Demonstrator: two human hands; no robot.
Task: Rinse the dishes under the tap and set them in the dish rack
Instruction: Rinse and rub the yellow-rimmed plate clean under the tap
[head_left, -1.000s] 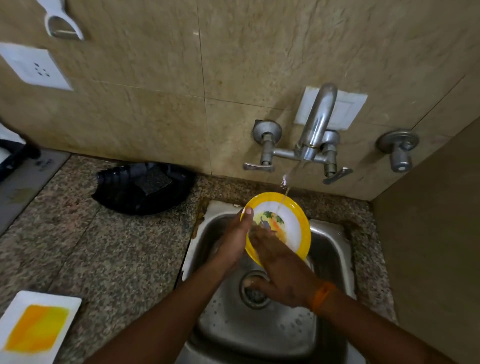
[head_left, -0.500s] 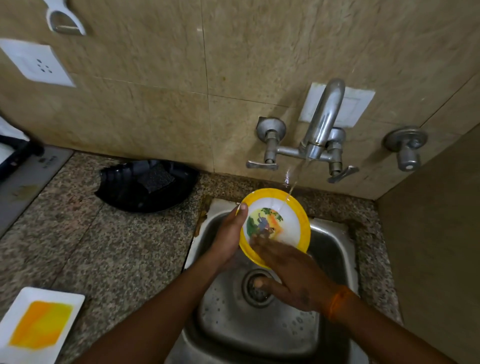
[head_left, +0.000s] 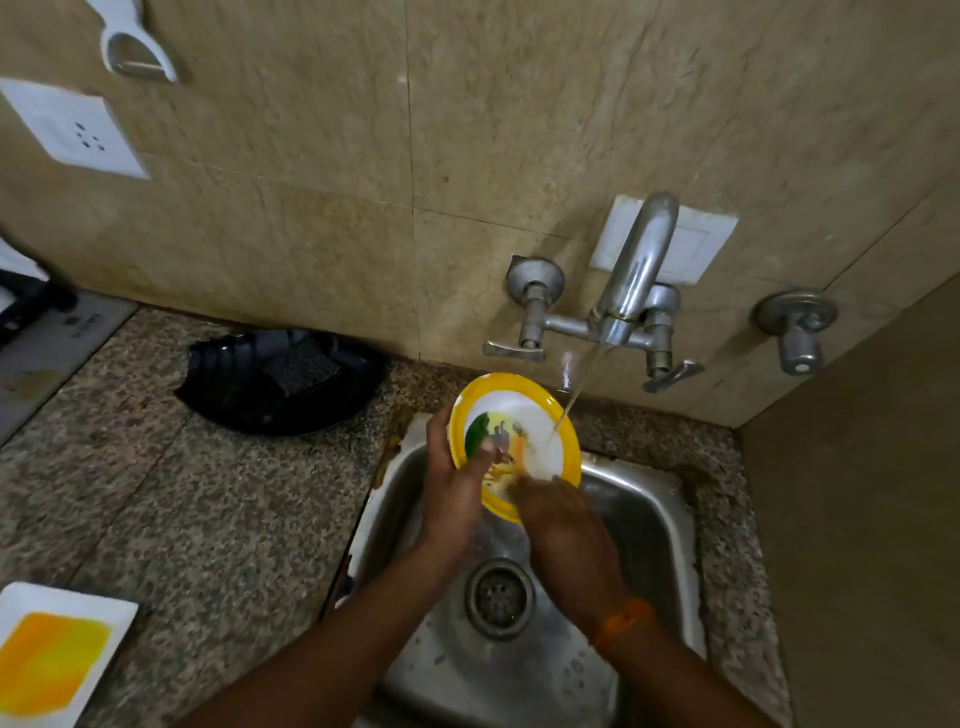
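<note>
A round yellow-rimmed plate (head_left: 540, 421) with a colourful picture in its white middle is tilted up over the steel sink (head_left: 644, 519). Water runs from the tap (head_left: 636, 280) onto the plate's right side. My left hand (head_left: 452, 488) grips the plate's left rim, thumb across the face and fingers behind. My right hand (head_left: 561, 525) lies with its fingers on the plate's lower face; they look blurred.
A black tray (head_left: 249, 395) holding a dark sponge (head_left: 301, 366) sits on the granite counter left of the sink. A white square plate (head_left: 47, 654) with a yellow-orange middle lies at the counter's near left corner. The drain (head_left: 498, 597) is below my hands. A wall closes off the right side.
The plate has shifted left and turned, so the stream now lands on its right part. My left thumb has come onto its face. My right hand has slid across the lower face.
</note>
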